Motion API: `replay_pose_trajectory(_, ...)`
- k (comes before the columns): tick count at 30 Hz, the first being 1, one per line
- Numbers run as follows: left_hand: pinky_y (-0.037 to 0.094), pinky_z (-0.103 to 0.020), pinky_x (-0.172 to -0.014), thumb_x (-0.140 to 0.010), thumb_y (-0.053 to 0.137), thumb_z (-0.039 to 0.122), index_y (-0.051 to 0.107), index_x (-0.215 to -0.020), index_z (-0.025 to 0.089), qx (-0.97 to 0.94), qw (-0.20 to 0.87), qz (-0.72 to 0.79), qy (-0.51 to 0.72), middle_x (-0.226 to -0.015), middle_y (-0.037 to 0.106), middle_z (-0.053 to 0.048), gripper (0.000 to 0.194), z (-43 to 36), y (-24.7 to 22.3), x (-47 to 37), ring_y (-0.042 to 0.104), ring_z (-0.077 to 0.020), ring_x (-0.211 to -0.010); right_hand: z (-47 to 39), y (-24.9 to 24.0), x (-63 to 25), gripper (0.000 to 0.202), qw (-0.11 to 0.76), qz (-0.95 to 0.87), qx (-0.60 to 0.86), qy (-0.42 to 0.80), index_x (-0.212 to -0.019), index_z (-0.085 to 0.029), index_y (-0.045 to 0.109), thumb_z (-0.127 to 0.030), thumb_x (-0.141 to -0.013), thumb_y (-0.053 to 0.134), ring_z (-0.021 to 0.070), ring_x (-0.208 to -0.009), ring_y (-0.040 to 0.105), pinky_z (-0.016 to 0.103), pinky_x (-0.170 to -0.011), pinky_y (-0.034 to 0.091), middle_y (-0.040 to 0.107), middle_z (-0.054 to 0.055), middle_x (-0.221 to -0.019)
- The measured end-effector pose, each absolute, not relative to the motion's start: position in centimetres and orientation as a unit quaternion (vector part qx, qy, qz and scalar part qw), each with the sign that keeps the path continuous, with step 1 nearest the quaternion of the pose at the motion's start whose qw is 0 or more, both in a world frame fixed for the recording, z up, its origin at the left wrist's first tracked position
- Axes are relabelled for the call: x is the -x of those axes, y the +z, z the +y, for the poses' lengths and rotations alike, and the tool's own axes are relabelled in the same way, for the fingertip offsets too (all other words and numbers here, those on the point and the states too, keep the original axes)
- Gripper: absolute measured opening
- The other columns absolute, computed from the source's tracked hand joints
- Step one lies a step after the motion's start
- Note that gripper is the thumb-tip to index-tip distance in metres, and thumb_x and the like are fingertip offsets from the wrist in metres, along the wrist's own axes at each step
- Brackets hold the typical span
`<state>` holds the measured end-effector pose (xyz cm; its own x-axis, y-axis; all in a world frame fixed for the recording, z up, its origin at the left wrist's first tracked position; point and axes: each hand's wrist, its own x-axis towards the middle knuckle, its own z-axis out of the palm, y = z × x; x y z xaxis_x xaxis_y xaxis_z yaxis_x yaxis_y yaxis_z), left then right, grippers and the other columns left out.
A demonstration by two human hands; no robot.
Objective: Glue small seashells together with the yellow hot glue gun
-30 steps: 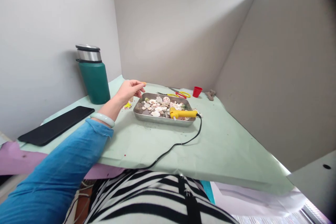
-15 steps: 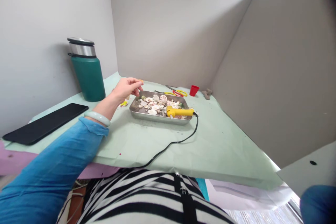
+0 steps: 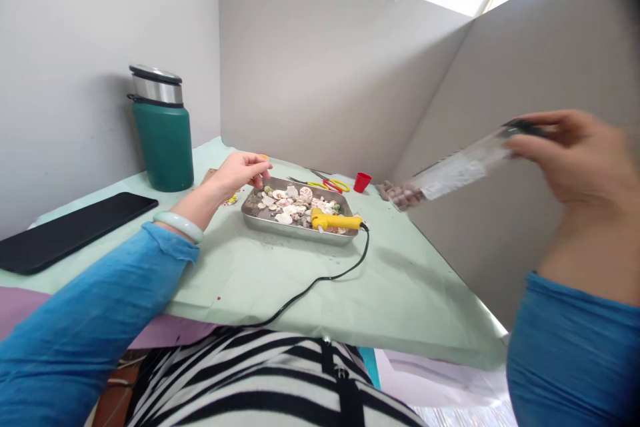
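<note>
Right hand [image 3: 583, 157]: closed on the top of a clear, white-labelled plastic packet [image 3: 457, 173]; tilted toward eight o'clock, likely settling its brown lumps [image 3: 407, 196] low. Left hand [image 3: 243, 169]: fingertips nearly together; hold unclear.

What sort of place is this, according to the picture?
Probably a small craft workstation: grey panels screen a paper-covered table, where a yellow glue gun rests on a tray of shells.
</note>
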<state>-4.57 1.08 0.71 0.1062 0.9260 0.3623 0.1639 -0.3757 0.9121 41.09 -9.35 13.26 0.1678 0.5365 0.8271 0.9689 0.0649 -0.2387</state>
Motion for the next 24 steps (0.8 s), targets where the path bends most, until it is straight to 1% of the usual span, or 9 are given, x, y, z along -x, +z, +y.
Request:
replay_pose_trajectory(3,0.045,-0.023,-0.05,-0.069,0.066,0.032,0.065,-0.074,0.014,-0.646,0.367,0.422,0.52,-0.071,0.067,-0.006,0.018,1.0,0.7,4.5,0.056,-0.0095,-0.047,-4.9,11.4,-41.3,0.039,0.422,-0.618,0.632,-0.198,-0.111,-0.017,0.06,-0.035,-0.076,0.065,0.016,-0.085,0.059,0.029,-0.073,0.044,0.065,0.016,-0.101)
replay_pose_trajectory(5,0.045,-0.023,-0.05,-0.068,0.067,0.032,0.065,-0.073,0.015,-0.645,0.367,0.424,0.518,-0.071,0.067,-0.006,0.018,0.9,0.7,4.4,0.056,-0.0097,-0.047,-1.8,9.4,-41.6,0.04,0.37,-0.616,0.659,-0.222,-0.105,-0.013,0.064,-0.033,-0.07,0.068,0.0194,-0.089,0.056,0.033,-0.078,0.041,0.063,0.017,-0.099)
replay_pose_trajectory(7,0.044,-0.023,-0.048,-0.068,0.067,0.033,0.065,-0.072,0.015,-0.647,0.367,0.43,0.513,-0.071,0.067,-0.006,0.019,0.8,0.7,4.3,0.056,-0.0097,-0.046,0.6,7.6,-42.1,0.042,0.325,-0.616,0.668,-0.262,-0.104,-0.012,0.065,-0.036,-0.07,0.065,0.0222,-0.097,0.053,0.034,-0.081,0.039,0.055,0.021,-0.111)
replay_pose_trajectory(9,0.044,-0.022,-0.047,-0.067,0.067,0.034,0.064,-0.072,0.015,-0.652,0.368,0.429,0.504,-0.07,0.067,-0.006,0.02,0.9,0.5,4.2,0.056,-0.0097,-0.046,2.0,6.2,-42.8,0.042,0.291,-0.622,0.68,-0.258,-0.106,-0.014,0.064,-0.037,-0.071,0.063,0.0224,-0.094,0.053,0.034,-0.079,0.04,0.051,0.02,-0.116)
replay_pose_trajectory(12,0.044,-0.022,-0.047,-0.068,0.067,0.035,0.064,-0.073,0.015,-0.661,0.377,0.419,0.495,-0.069,0.067,-0.006,0.021,1.2,0.2,4.1,0.056,-0.0101,-0.046,2.8,5.4,-43.7,0.041,0.244,-0.603,0.708,-0.275,-0.109,-0.015,0.062,-0.039,-0.076,0.056,0.0257,-0.095,0.052,0.038,-0.078,0.04,0.053,0.018,-0.113)
replay_pose_trajectory(16,0.044,-0.022,-0.047,-0.068,0.066,0.035,0.063,-0.073,0.015,-0.668,0.379,0.416,0.487,-0.069,0.066,-0.006,0.021,1.1,0.2,3.9,0.056,-0.0102,-0.047,2.7,5.9,-43.3,0.042,0.161,-0.571,0.733,-0.332,-0.103,-0.011,0.062,-0.041,-0.074,0.06,0.0347,-0.105,0.046,0.046,-0.081,0.037,0.055,0.023,-0.11)
replay_pose_trajectory(19,0.044,-0.022,-0.046,-0.068,0.067,0.032,0.063,-0.072,0.015,-0.671,0.375,0.417,0.485,-0.067,0.066,-0.006,0.018,0.4,0.7,3.3,0.054,-0.0103,-0.047,2.3,6.8,-39.9,0.039,0.174,-0.574,0.715,-0.359,-0.101,-0.01,0.062,-0.039,-0.076,0.06,0.0363,-0.109,0.044,0.049,-0.082,0.035,0.055,0.024,-0.112)
replay_pose_trajectory(21,0.044,-0.023,-0.047,-0.064,0.069,0.027,0.064,-0.072,0.015,-0.682,0.365,0.422,0.474,-0.062,0.064,-0.005,0.015,-0.1,1.3,2.6,0.054,-0.0112,-0.046,2.0,7.4,-35.8,0.034,0.166,-0.637,0.69,-0.3,-0.097,-0.013,0.064,-0.04,-0.076,0.06,0.0335,-0.103,0.049,0.045,-0.079,0.038,0.058,0.02,-0.107)
replay_pose_trajectory(24,0.042,-0.023,-0.047,-0.061,0.069,0.023,0.064,-0.064,0.017,-0.744,0.309,0.425,0.413,-0.058,0.064,-0.003,0.009,0.1,2.1,1.5,0.056,-0.0132,-0.048,1.8,7.6,-28.5,0.03,0.025,-0.788,0.614,-0.037,-0.084,-0.019,0.067,-0.047,-0.074,0.063,0.0228,-0.078,0.058,0.034,-0.065,0.041,0.065,0.01,-0.083)
